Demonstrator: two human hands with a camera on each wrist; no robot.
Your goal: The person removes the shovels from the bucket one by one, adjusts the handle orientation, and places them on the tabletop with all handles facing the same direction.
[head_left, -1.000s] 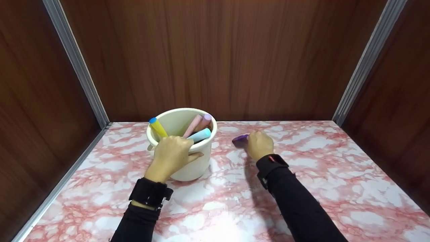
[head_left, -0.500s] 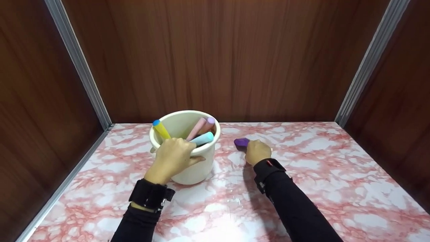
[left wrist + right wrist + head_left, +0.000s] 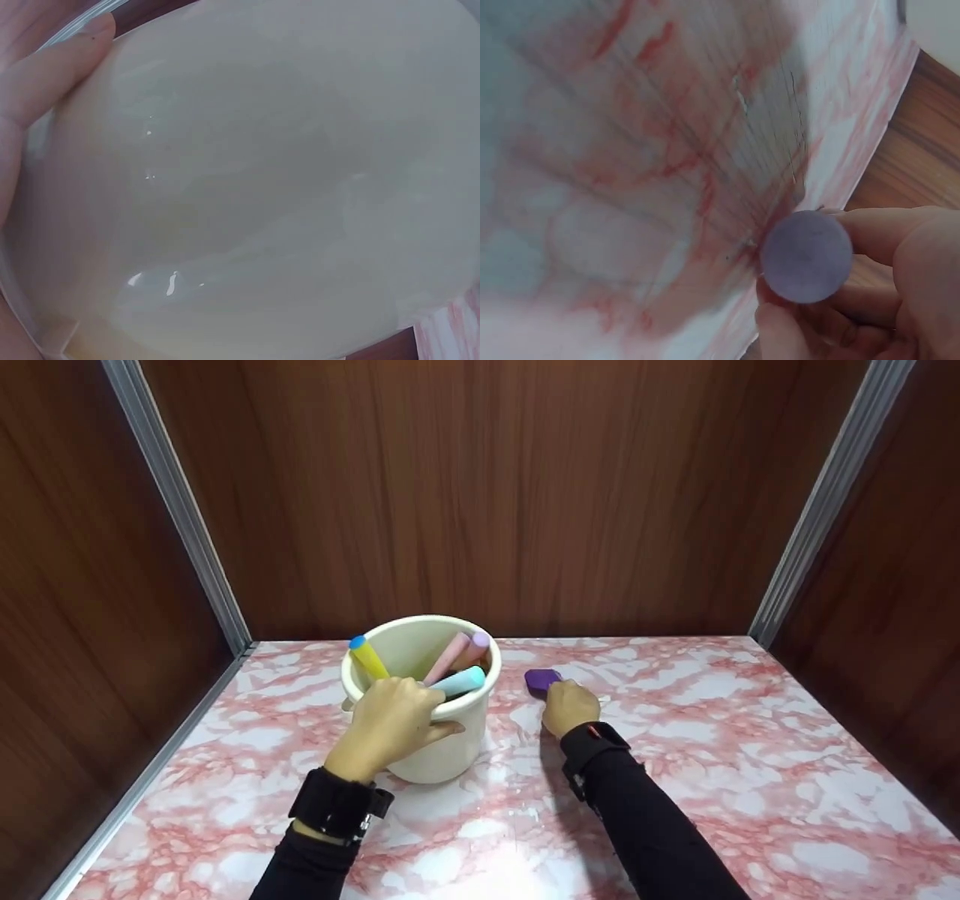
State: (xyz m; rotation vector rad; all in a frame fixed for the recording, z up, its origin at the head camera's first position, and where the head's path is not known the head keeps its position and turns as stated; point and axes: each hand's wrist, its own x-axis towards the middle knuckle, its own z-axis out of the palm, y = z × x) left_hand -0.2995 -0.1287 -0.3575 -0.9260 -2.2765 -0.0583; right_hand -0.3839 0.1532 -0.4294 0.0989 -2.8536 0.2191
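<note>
My left hand (image 3: 397,720) grips the near rim of a cream bucket (image 3: 442,754), with the thumb along the outside and the fingertips hidden inside. The bucket's smooth wall (image 3: 262,172) fills most of the left wrist view. To its right, my right hand (image 3: 571,709) holds a tool close to the table; its flat, wide purple end (image 3: 540,681) sticks out at the left of the fist. In the right wrist view, the thumb and fingers hold a round lavender end (image 3: 807,256). The rest of the tool is hidden, so its exact kind is unclear.
Inside the bucket lean a blue-ended yellow stick (image 3: 370,658), a pink stick (image 3: 448,658), a lilac-ended one (image 3: 478,640) and a light blue one (image 3: 460,682). Brown wood panels (image 3: 495,495) enclose the marbled red-and-white table (image 3: 712,735) at the back and sides.
The bucket, with my left hand on its rim, has shifted slightly right and nearer. My right hand has drawn slightly nearer and left, showing more of the purple end. Both holds persist.
</note>
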